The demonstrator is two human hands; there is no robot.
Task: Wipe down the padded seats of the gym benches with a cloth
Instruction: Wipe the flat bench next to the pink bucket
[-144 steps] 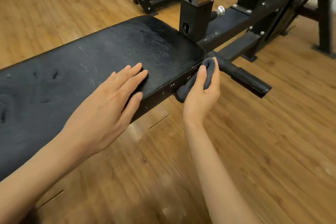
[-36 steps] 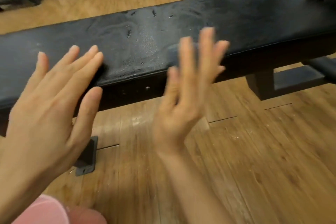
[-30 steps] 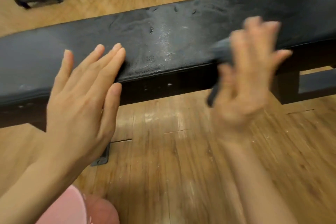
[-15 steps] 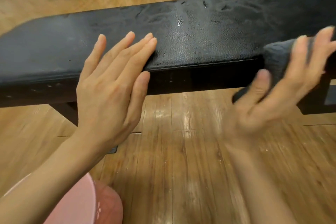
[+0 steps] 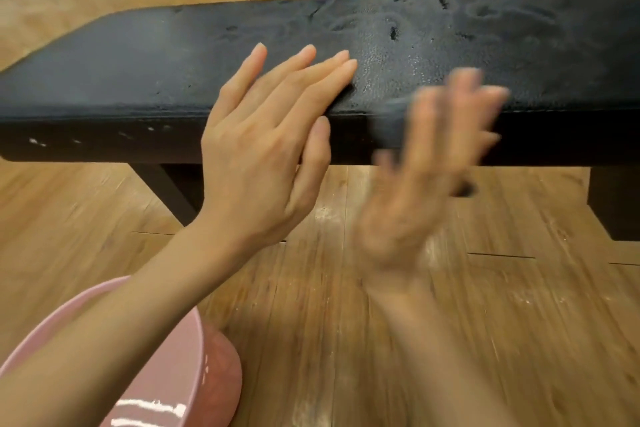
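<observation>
I am seeing the left hand (image 5: 266,149) lying flat, fingers straight and together, resting on the near edge of the padded seat (image 5: 138,73), holding nothing. Just to its right, the right hand (image 5: 426,177) is blurring badly, fingers spread against the seat's front side; a dark smear by its fingers may be the cloth (image 5: 391,121), but I cannot tell whether it is gripping it. Under the left forearm a pink basin (image 5: 194,374) is sitting on the wooden floor (image 5: 519,322), cut off by the frame.
</observation>
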